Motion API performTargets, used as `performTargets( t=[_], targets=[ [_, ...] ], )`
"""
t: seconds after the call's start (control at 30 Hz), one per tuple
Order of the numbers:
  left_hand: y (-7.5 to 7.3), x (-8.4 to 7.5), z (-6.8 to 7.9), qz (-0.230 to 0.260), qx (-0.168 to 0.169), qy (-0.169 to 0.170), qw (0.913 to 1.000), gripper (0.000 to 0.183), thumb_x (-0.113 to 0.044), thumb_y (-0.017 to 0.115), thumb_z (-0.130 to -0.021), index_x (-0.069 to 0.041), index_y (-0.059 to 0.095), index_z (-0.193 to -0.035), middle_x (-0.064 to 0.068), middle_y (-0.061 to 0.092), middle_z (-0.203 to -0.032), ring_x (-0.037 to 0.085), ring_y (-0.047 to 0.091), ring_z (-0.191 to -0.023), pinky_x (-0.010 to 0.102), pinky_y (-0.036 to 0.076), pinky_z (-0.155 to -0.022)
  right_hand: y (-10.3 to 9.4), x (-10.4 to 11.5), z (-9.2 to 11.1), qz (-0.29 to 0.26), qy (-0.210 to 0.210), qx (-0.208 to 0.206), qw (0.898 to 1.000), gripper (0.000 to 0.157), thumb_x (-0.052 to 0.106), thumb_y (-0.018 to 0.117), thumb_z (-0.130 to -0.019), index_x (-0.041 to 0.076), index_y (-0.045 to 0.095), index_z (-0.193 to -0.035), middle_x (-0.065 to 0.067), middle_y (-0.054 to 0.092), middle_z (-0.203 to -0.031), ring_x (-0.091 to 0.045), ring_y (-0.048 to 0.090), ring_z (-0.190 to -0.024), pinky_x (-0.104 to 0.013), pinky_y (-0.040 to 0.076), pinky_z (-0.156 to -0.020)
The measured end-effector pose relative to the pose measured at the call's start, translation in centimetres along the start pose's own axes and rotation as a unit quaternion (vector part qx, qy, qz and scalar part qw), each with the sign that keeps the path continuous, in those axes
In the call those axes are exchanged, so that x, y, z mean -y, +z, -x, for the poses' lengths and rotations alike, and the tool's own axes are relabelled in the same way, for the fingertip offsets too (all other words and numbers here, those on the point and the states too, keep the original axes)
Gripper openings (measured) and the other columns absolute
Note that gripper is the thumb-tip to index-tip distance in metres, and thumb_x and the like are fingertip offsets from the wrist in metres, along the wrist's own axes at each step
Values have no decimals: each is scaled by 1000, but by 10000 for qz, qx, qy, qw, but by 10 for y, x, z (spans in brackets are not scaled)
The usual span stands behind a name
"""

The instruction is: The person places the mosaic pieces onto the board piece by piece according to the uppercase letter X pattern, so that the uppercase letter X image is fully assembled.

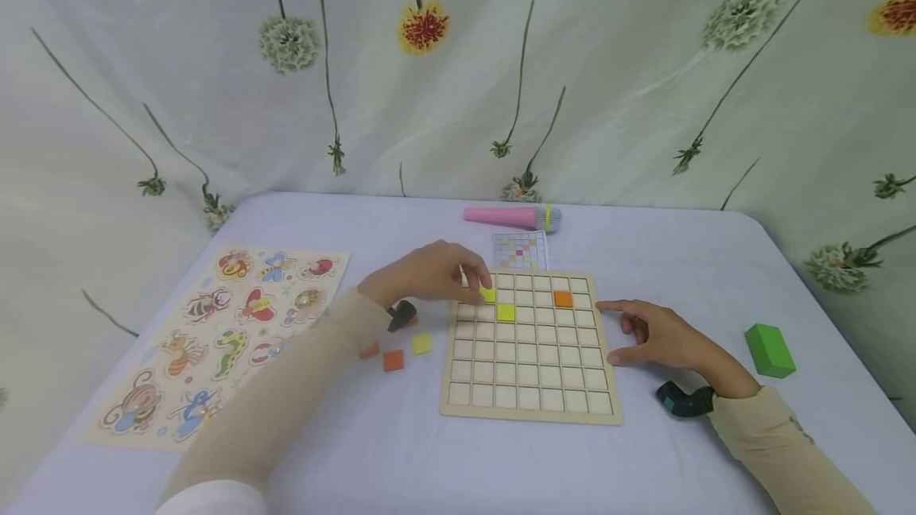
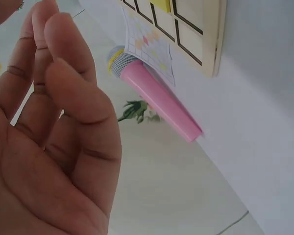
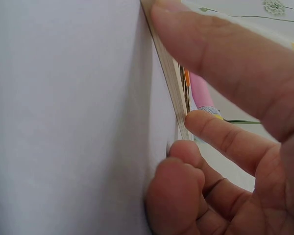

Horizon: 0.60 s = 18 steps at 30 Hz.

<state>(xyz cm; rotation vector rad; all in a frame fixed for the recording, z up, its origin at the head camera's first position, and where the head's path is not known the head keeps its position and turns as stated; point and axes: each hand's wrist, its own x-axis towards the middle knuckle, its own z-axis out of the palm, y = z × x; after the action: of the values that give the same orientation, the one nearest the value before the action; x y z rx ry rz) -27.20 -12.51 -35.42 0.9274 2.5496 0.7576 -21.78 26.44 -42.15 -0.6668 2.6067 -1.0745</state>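
My left hand [image 1: 436,272] hovers over the upper left of the square wooden grid board [image 1: 527,420], its bent fingers showing nothing held. Just by those fingertips, a yellow tile [image 1: 489,295] lies in a cell. Another yellow tile [image 1: 506,312] sits one cell diagonally nearer, and an orange tile [image 1: 563,299] is toward the board's upper right. At the right edge of the board, my right hand [image 1: 660,336] touches the side with index finger and thumb, the index stretched out. Its other fingers [image 3: 174,196] curl loosely above the tablecloth.
Left of the board lie loose tiles, among them an orange one [image 1: 393,360] and a yellow one [image 1: 422,343]. A printed pattern card [image 1: 520,250] and pink toy microphone [image 1: 501,216] lie behind it. An insect puzzle sheet [image 1: 286,316] is left, a green block [image 1: 770,350] right.
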Motion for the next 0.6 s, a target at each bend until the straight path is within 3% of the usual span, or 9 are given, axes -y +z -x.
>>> performTargets(
  t=[0.17, 0.37, 0.6],
  targets=[
    [-4, 9, 11, 95, -42, 49, 9999, 16, -19, 79, -99, -12, 79, -113, -5, 74, -97, 15, 64, -90, 34, 53, -86, 0, 0, 0, -33, -62, 9, 10000, 77, 14, 95, -81, -10, 59, -144, -2, 51, -95, -10, 45, -72, -27, 39, -65],
    [-9, 21, 24, 277, 10, -310, 9991, 19, -18, 74, -101, -13, 79, -119, -3, 73, -108, 20, 64, -103, 40, 52, -96, 0, 0, 0, -33, -81, 6, 10000, 77, 14, 96, -81, -10, 59, -144, -2, 51, -95, -10, 45, -72, -26, 39, -65],
    [-17, 46, 32, 504, 250, -584, 9967, 25, -16, 71, -103, -11, 77, -126, -1, 74, -115, 23, 64, -109, 42, 52, -101, 0, -3, -1, -23, -152, -9, 9999, 76, 14, 96, -81, -10, 60, -144, -2, 52, -95, -9, 45, -72, -26, 39, -65]
  ],
)
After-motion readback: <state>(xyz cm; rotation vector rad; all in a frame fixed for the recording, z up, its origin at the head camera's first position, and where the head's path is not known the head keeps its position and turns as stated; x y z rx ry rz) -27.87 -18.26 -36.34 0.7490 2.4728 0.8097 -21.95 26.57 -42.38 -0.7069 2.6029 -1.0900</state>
